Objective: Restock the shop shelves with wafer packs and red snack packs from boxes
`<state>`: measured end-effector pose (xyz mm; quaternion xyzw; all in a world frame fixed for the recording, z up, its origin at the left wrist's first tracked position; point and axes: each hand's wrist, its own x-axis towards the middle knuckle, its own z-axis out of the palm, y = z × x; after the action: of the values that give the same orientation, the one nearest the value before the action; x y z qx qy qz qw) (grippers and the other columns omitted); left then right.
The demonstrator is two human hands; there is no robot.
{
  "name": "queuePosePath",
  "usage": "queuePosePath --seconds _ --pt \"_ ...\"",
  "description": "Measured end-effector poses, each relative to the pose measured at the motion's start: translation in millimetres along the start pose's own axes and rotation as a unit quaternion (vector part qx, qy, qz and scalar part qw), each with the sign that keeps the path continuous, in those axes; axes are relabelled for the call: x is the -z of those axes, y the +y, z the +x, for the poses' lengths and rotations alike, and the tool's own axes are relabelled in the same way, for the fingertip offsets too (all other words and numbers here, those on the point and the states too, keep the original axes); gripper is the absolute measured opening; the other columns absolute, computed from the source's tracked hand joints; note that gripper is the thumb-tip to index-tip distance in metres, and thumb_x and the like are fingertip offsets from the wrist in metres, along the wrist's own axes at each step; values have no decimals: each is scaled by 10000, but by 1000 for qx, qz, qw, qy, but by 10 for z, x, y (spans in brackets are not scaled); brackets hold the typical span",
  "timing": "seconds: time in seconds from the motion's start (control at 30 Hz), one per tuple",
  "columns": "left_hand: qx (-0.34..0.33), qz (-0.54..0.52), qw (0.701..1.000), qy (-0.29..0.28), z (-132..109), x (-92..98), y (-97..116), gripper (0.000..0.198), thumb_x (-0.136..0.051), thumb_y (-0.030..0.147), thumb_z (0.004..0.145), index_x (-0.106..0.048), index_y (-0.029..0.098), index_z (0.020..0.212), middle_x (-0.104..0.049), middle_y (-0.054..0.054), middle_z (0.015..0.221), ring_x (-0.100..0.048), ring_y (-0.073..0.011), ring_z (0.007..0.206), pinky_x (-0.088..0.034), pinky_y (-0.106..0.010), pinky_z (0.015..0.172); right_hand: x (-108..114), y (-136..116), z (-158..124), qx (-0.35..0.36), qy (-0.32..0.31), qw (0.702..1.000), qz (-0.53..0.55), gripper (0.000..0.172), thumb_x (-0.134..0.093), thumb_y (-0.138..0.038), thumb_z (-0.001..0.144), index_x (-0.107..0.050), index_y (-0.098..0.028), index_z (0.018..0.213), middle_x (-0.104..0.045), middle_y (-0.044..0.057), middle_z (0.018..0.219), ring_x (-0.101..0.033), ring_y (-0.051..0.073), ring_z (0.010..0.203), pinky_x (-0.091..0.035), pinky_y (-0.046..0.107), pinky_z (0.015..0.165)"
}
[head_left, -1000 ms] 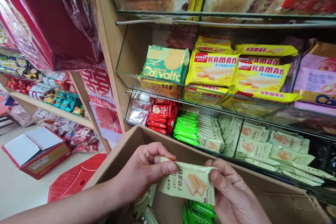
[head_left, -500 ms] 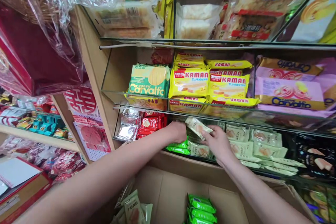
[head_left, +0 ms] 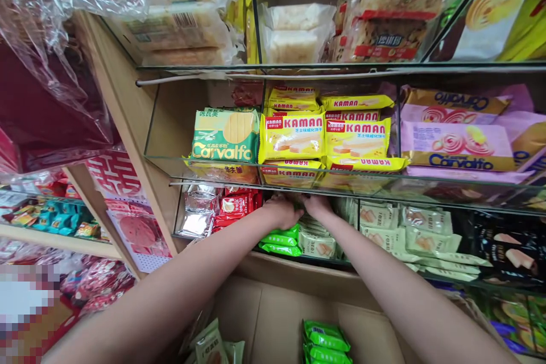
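My left hand (head_left: pixel 282 211) is inside the lower shelf bin, above bright green packets (head_left: pixel 280 240). Its fingers look curled, and what they hold, if anything, is hidden. Deeper in the same bin is my right hand (head_left: pixel 318 205), close beside the left one, with its fingers out of sight under the shelf edge. Below the right wrist lie pale green snack packets (head_left: pixel 318 244), stacked next to the green ones. Red packets (head_left: pixel 239 205) fill the space just left of my left hand.
An open cardboard box (head_left: pixel 279 307) stands below the shelf, holding green packets (head_left: pixel 326 341) and pale packets (head_left: pixel 211 344). Glass-fronted shelves above carry yellow wafer packs (head_left: pixel 292 133). More pale packets (head_left: pixel 429 239) and black packs (head_left: pixel 512 250) lie to the right.
My right hand has moved left and deeper into the bin, and the pale packet it held is out of sight. My left hand stays in the bin. The view has shifted slightly.
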<state>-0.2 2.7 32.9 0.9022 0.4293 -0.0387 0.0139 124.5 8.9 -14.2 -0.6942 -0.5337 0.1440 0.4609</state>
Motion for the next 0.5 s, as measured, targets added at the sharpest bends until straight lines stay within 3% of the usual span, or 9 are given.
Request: queuePosePath --seconds 0.13,0.37,0.5 --pt "-2 11 1000 -3 -48 24 17 629 -314 517 815 -411 73 1251 -374 -209 1322 -359 -329 1204 -355 -418 923 -36 30 -20 -27 -80 996 37 197 -555 -261 801 -593 -142 954 -572 80 1110 -493 211 1064 -322 451 945" --pt "-14 5 999 -38 38 -14 34 672 -312 511 817 -334 40 1296 -315 -216 1354 -323 -325 1233 -305 -422 972 -118 -64 -64 -42 -145 975 161 406 -253 -427 883 -513 -251 1140 -543 24 1198 -523 146 1048 -416 313 881" --pt "-46 -11 998 -48 57 36 53 629 -302 447 851 -345 -16 1274 -343 -244 1326 -330 -318 1230 -286 -405 987 -20 -91 -116 -44 -147 975 160 423 -315 -454 855 -503 -235 1165 -489 41 1257 -462 176 1127 -365 356 935"
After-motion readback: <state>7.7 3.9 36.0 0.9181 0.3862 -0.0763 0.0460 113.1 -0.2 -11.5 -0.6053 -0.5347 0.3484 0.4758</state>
